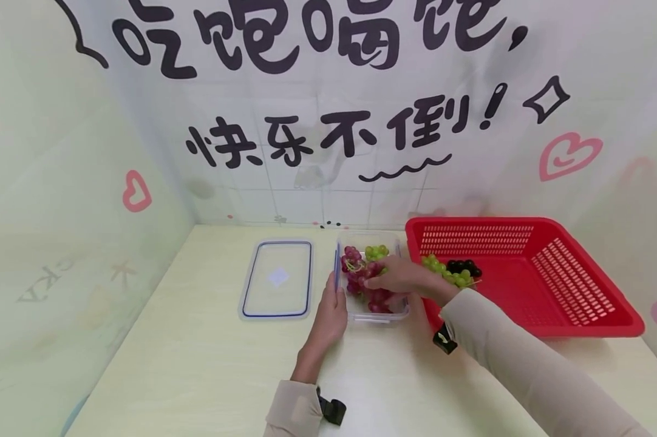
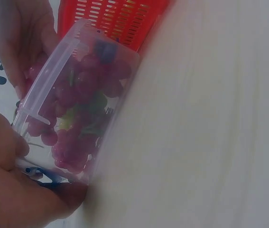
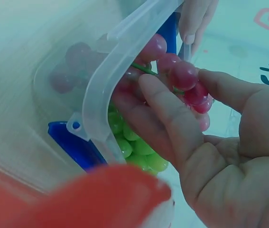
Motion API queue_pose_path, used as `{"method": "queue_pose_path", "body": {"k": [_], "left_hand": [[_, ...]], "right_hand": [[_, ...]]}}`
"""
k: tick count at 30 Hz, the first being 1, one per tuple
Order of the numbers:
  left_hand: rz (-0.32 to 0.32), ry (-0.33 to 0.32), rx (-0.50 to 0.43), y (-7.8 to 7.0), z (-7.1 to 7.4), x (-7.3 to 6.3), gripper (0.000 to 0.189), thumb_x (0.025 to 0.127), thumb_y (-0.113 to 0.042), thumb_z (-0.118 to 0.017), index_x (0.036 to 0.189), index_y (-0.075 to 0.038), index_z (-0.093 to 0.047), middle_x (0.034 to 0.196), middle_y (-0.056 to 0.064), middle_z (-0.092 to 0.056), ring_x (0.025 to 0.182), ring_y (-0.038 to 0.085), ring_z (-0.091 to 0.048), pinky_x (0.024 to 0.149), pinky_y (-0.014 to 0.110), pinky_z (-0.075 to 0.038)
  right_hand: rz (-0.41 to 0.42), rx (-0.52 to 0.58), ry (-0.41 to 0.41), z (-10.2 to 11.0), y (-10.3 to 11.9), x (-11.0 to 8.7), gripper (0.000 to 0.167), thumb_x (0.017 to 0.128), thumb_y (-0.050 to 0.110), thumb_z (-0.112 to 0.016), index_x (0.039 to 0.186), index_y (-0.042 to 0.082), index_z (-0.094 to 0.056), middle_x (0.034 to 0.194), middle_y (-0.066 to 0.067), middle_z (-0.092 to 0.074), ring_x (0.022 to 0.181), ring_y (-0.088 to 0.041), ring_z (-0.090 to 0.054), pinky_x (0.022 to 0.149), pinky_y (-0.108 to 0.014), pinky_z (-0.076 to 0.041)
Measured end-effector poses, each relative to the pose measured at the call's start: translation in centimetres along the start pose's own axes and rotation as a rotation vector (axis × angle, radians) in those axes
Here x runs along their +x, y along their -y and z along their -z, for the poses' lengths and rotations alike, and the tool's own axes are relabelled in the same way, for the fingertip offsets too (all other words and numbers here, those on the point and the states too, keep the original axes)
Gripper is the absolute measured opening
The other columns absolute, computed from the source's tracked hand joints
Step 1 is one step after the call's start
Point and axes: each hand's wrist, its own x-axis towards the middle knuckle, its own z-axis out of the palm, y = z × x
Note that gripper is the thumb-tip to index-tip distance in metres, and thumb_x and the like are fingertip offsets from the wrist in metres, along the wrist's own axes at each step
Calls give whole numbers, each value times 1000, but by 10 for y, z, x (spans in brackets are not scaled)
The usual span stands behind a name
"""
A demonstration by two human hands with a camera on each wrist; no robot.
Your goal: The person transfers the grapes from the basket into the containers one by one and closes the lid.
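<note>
A person's left hand [image 1: 331, 312] grips the left side of a clear rectangular plastic container [image 1: 374, 318] with blue clip flaps [image 3: 77, 146], thumb and fingers around its wall. The right hand [image 1: 398, 275] reaches in over the container's right side, its thumb and fingers closed around a bunch of round red grapes [image 3: 183, 76] with green stems. The red grapes lie inside the container, filling much of its left and near parts, while a cluster of glossy green grapes [image 1: 376, 250] sits toward its far side. The left wrist view is hazy, so whether the bunch is being lifted or only pressed down, I cannot tell.

To the left, apart from the container, a clear rectangular lid with a blue seal [image 1: 278, 279] lies flat on the pale wooden table [image 1: 197, 352]. Just right of the container stands a red plastic basket with slotted walls [image 1: 593, 329], holding more green grapes [image 1: 435, 264] and a small cluster of black grapes [image 1: 464, 267] near its left side.
</note>
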Motion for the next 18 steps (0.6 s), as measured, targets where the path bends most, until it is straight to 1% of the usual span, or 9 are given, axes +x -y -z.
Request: {"method": "queue_pose_path", "body": {"k": [2, 4, 8, 10, 18], "left_hand": [[-9, -3, 1, 0, 0, -1, 53, 108, -11, -27, 157, 4, -11, 161, 27, -20, 149, 40, -19, 121, 56, -19], [-3, -2, 2, 1, -1, -1, 54, 108, -12, -27, 157, 3, -11, 161, 26, -20, 149, 39, -19, 121, 54, -20], [5, 6, 2, 1, -1, -1, 54, 108, -13, -27, 158, 1, -9, 162, 23, -18, 150, 37, -18, 122, 53, -19], [7, 12, 3, 1, -1, -1, 55, 108, -14, -27, 158, 1, -8, 163, 22, -16, 150, 36, -17, 122, 52, -18], [-12, 20, 1, 0, 0, 0, 54, 109, -14, -26, 158, 0, -8, 164, 19, -16, 151, 33, -17, 122, 51, -20]], "right_hand": [[2, -17, -3, -2, 0, 1, 45, 93, 31, -69, 130, 8, -61, 108, -9, -63, 89, -20, -63, 83, -36, -61], [15, -32, -4, -5, 0, 3, 45, 93, 31, -69, 131, 9, -61, 107, -8, -64, 90, -20, -62, 81, -34, -61], [24, -43, 10, -8, 1, 6, 42, 93, 31, -69, 129, 9, -64, 101, -7, -65, 86, -19, -62, 76, -31, -61], [16, -39, 17, -8, 2, 7, 41, 93, 31, -69, 127, 8, -65, 99, -7, -65, 84, -19, -64, 76, -31, -61], [21, -48, 40, -9, 8, 12, 37, 93, 26, -70, 123, 4, -67, 103, -10, -66, 85, -19, -66, 77, -33, -62]]}}
